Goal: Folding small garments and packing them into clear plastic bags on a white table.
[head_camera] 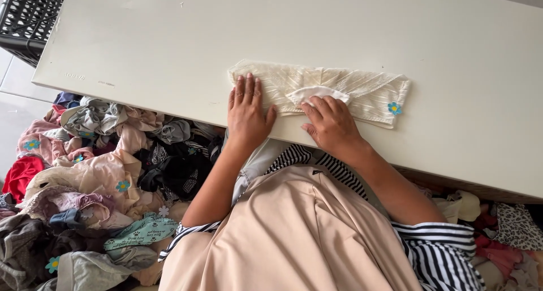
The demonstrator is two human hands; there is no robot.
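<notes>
Nearest the camera, a heap of mixed clothes (96,178) lies on the floor left of the person's beige lap. Beyond it, at the near edge of the white table (141,48), the left hand (246,113) presses flat, fingers straight, on the left end of a folded cream ribbed garment (362,90). Beside it the right hand (332,124) rests open, fingertips on the garment's white lining; neither grips. Farther off, a black crate (28,16) stands at the table's left corner.

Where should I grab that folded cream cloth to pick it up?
Probably the far right end of the cream cloth, by the blue flower, coming from the right. That end lies flat and bare, while the left hand and right hand press down the left and middle.
</notes>
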